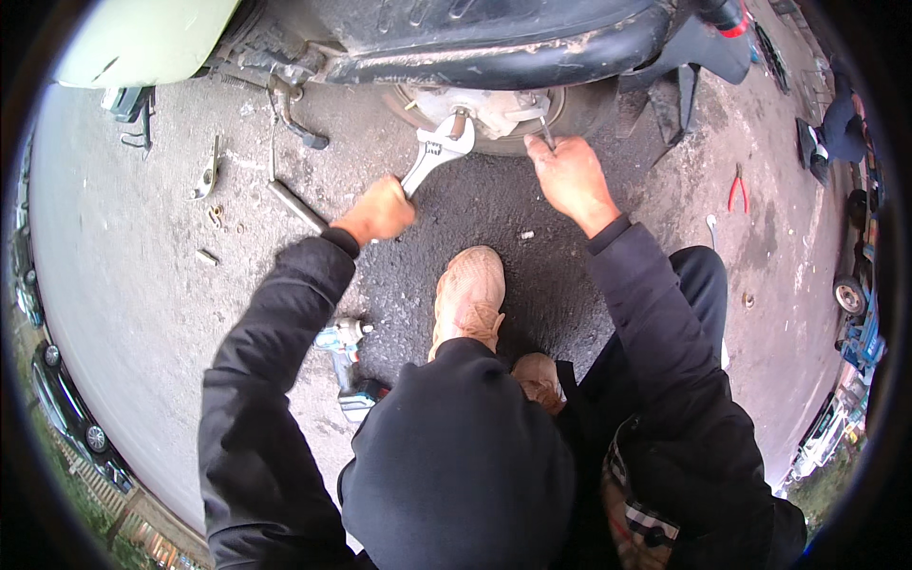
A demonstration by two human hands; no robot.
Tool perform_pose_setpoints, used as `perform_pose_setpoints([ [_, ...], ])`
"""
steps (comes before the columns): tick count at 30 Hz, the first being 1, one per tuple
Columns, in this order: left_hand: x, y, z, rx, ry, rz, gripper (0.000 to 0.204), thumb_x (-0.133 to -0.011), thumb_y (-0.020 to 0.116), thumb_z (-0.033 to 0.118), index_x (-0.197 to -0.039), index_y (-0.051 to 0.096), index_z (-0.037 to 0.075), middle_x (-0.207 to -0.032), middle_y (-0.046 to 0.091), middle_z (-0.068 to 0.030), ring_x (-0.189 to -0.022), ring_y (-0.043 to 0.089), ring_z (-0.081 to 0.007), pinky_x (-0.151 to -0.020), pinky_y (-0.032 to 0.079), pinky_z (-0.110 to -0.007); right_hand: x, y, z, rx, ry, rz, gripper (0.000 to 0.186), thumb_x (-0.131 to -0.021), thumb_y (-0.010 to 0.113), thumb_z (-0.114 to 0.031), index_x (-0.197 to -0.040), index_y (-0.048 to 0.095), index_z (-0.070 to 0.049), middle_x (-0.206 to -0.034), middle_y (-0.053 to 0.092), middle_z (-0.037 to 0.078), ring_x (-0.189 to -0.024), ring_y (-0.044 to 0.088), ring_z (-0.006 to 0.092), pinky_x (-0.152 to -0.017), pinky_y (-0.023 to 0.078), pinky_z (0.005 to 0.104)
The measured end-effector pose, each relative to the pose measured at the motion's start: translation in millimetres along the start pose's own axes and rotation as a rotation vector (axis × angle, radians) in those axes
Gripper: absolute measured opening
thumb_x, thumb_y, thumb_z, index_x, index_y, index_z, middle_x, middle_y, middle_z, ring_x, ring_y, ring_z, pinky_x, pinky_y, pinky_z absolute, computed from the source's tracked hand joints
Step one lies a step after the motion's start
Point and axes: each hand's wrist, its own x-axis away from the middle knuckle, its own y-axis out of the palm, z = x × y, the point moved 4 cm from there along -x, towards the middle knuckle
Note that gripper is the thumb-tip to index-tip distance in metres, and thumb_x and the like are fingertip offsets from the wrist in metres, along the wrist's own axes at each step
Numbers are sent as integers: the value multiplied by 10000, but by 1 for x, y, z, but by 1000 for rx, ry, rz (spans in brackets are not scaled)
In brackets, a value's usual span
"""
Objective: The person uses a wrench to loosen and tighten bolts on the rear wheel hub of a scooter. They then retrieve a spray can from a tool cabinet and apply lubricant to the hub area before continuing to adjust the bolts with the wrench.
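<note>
Head view, looking down: a person in dark sleeves works on wet-looking asphalt [123, 285] below a vehicle's black bodywork [494, 57]. The left hand [385, 207] is closed round the handle of a large silver adjustable wrench [432, 157], whose mouth sits at a rusty bolt end [460, 123] on the pale wheel hub [484, 106]. The right hand [573, 176] pinches a slim metal piece [546, 131] beside the hub, its grip narrow (from where I stand, I cannot tell whether that is a loose tool or part of the hub). An impact driver [344, 342] lies near the left forearm; red-handled pliers [738, 190] lie off to the right.

My reading is that the step in hand is turning or bracing the bolt end; the next move calls for keeping the wrench squarely seated while the right hand steadies its piece.
</note>
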Motion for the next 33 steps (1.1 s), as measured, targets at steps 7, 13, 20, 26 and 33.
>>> perform_pose_setpoints([
  [7, -4, 38, 0, 81, -9, 67, 321, -887, 669, 205, -854, 722, -110, -893, 679, -390, -929, 733, -503, -802, 592, -518, -17, 20, 27, -277, 43, 21, 494, -1032, 639, -428, -899, 727, 39, -796, 680, 286, -819, 699, 461, -790, 526, 487],
  [13, 5, 42, -2, 119, 10, 202, 290, -884, 687, 199, -846, 723, -87, -881, 685, -371, -909, 722, -508, -803, 592, -508, -21, 8, 60, 62, -50, 58, 494, -1019, 631, -481, -945, 767, -12, -880, 722, 293, -936, 717, 474, -850, 543, 528],
  [20, 65, 80, 1, 548, -164, 23, 171, -883, 655, 94, -846, 750, -43, -683, 689, -159, -617, 685, -228, -612, 546, -405, 27, 13, 146, 466, 231, -334, 484, -977, 680, -484, -1126, 781, -34, -1160, 758, 253, -1123, 710, 442, -1001, 547, 527],
  [26, 72, 110, 60, 884, -115, -234, 141, -913, 638, 97, -956, 732, 0, -696, 617, -17, -546, 553, -109, -498, 439, -304, 46, -5, 96, 216, 74, -154, 656, -983, 695, -557, -1179, 728, 68, -1087, 766, 238, -1081, 748, 357, -951, 567, 479],
  [33, 66, 162, 128, 1363, -156, -655, 134, -998, 594, 131, -966, 622, 3, -781, 571, -55, -557, 501, -125, -473, 404, -301, 83, 8, 65, -339, 65, -274, 603, -1009, 690, -539, -1094, 720, 58, -930, 740, 157, -868, 729, 263, -813, 569, 429],
])
